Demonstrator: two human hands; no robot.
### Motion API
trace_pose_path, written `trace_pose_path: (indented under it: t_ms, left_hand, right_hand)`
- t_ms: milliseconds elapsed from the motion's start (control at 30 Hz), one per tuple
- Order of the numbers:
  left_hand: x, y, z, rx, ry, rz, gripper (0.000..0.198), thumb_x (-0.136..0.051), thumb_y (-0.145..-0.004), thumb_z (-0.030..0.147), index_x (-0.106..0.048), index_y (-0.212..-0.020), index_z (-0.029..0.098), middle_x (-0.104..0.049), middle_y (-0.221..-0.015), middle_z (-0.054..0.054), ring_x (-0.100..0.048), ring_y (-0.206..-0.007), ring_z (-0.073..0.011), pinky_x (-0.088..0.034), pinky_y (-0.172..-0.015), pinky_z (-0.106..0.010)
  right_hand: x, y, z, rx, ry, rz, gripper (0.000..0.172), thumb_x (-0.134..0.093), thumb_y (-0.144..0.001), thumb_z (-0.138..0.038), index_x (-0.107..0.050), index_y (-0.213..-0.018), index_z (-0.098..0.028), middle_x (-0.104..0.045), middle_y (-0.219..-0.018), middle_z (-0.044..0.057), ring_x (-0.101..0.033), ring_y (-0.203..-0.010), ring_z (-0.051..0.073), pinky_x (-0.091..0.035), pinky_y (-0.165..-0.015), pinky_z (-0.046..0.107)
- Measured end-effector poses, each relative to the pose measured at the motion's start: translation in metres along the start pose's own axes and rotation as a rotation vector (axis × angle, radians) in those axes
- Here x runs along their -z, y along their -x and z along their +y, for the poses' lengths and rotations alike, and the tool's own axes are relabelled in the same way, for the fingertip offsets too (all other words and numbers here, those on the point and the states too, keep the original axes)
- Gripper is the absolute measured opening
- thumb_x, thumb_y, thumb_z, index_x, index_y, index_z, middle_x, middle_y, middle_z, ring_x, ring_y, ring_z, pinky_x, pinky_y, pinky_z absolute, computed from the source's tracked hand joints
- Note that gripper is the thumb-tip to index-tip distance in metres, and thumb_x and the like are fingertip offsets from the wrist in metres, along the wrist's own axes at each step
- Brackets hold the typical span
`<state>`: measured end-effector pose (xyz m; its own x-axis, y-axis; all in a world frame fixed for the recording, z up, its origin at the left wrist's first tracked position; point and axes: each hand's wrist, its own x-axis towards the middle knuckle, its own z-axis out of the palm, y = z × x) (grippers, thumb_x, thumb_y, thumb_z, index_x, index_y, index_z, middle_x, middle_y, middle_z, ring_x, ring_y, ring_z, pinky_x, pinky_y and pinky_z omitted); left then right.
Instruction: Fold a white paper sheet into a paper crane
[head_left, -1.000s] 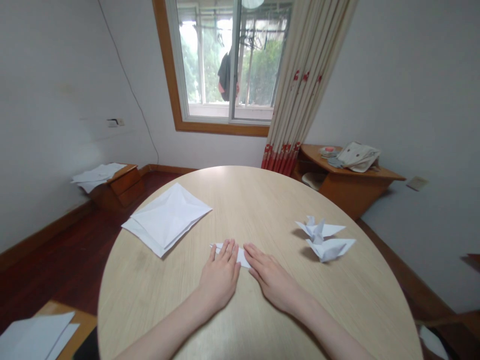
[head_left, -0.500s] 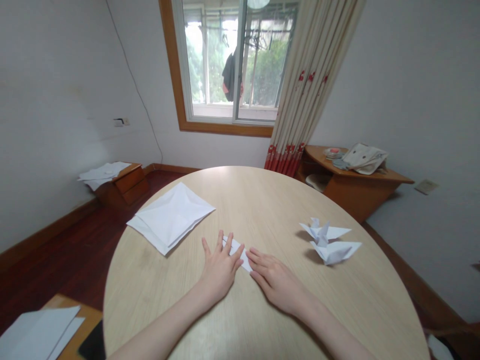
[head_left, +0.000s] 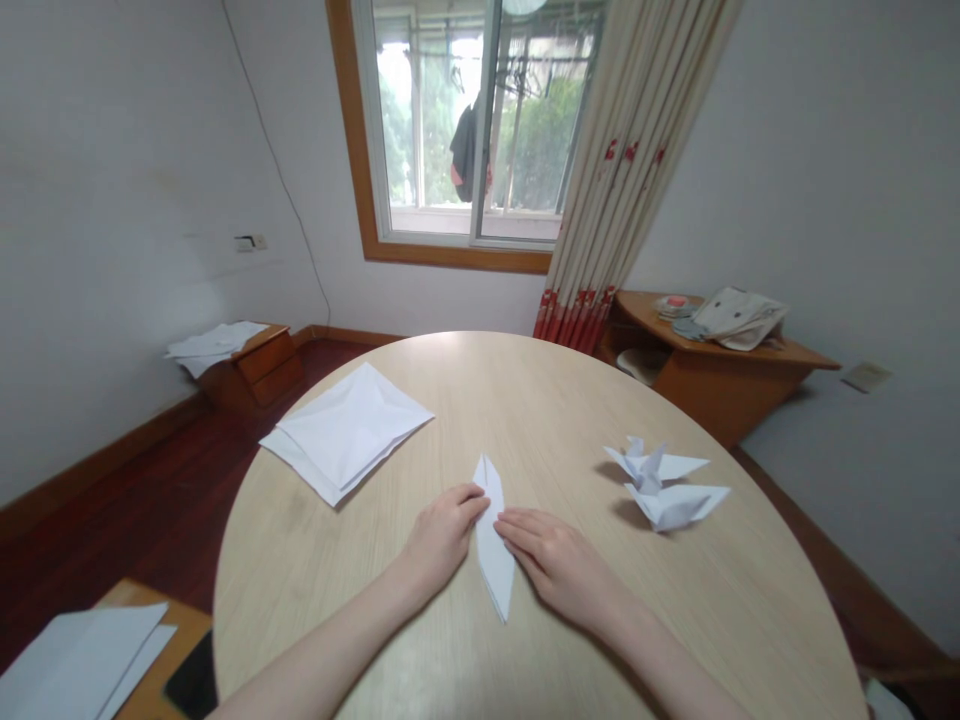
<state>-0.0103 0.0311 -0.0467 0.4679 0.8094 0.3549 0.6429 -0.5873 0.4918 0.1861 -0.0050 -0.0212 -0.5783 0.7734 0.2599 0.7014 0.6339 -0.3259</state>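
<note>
Our left hand (head_left: 442, 538) and right hand (head_left: 556, 564) lie apart, fingertips against either side of a narrow folded white paper strip (head_left: 493, 560), keeping it steady on the pale round wooden tabletop (head_left: 570, 420).

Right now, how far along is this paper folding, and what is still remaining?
Done: two white origami cranes sit on the round wooden table. In hand: a long, narrow folded white paper lies between the left hand and right hand, not yet crane-shaped. Left: a stack of creased white paper squares sits untouched, so more folding seems likely.
</note>
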Motion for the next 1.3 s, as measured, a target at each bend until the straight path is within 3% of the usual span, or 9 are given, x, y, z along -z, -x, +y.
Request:
trace_pose_path:
  t_ms: [133,300,633,967,1167,1300]
  left_hand:
    - [0.009,-0.003,-0.001,-0.022,0.064,-0.073,0.035,-0.045,-0.089,0.007,-0.068,-0.11,0.021,-0.066,-0.119,-0.005,-0.063,-0.109,-0.0177,-0.049,-0.096,-0.03]
    - [0.021,-0.002,0.005,-0.022,0.055,-0.139,0.036,-0.044,-0.087,0.008,-0.061,-0.116,0.019,-0.062,-0.124,-0.007,-0.06,-0.112,-0.0192,-0.047,-0.098,-0.032]
    - [0.038,0.0,0.015,-0.064,0.011,-0.277,0.033,-0.047,-0.086,0.012,-0.051,-0.117,0.02,-0.055,-0.128,-0.007,-0.056,-0.115,-0.0206,-0.046,-0.097,-0.032]
    - [0.037,0.0,0.018,-0.099,-0.002,-0.272,0.022,-0.048,-0.089,0.014,-0.055,-0.11,0.019,-0.06,-0.118,-0.007,-0.058,-0.108,-0.0209,-0.046,-0.092,-0.032]
    - [0.034,-0.001,0.016,-0.092,-0.027,-0.264,0.017,-0.047,-0.091,0.012,-0.057,-0.102,0.019,-0.062,-0.107,-0.005,-0.058,-0.101,-0.0198,-0.046,-0.086,-0.031]
    - [0.035,-0.003,0.02,-0.076,-0.035,-0.27,0.007,-0.05,-0.094,0.019,-0.057,-0.094,0.019,-0.063,-0.099,-0.003,-0.058,-0.095,-0.0196,-0.045,-0.081,-0.031]
  right_hand:
    - [0.001,-0.001,0.003,0.025,-0.043,0.018,0.048,-0.039,-0.084,0.002,-0.064,-0.119,-0.019,-0.067,-0.114,0.01,-0.061,-0.107,0.021,-0.052,-0.091,0.038]
    - [0.004,-0.001,-0.003,-0.011,-0.118,0.021,0.037,-0.041,-0.092,-0.009,-0.063,-0.12,-0.02,-0.064,-0.117,0.011,-0.058,-0.111,0.021,-0.05,-0.095,0.037]
    - [0.006,-0.003,-0.002,-0.022,-0.15,-0.025,0.04,-0.041,-0.094,-0.013,-0.058,-0.129,-0.023,-0.061,-0.128,0.008,-0.056,-0.118,0.021,-0.046,-0.101,0.039]
    - [0.004,-0.002,-0.003,-0.041,-0.128,-0.007,0.036,-0.041,-0.091,-0.009,-0.065,-0.116,-0.02,-0.065,-0.119,0.009,-0.059,-0.111,0.022,-0.049,-0.096,0.039]
    - [0.001,-0.003,-0.001,-0.057,-0.145,0.054,0.031,-0.042,-0.091,-0.009,-0.065,-0.106,-0.021,-0.064,-0.117,0.008,-0.062,-0.107,0.02,-0.051,-0.091,0.036]
    - [0.0,-0.005,-0.001,-0.06,-0.199,0.095,0.025,-0.04,-0.094,-0.014,-0.063,-0.102,-0.021,-0.065,-0.107,0.007,-0.063,-0.1,0.02,-0.052,-0.086,0.034]
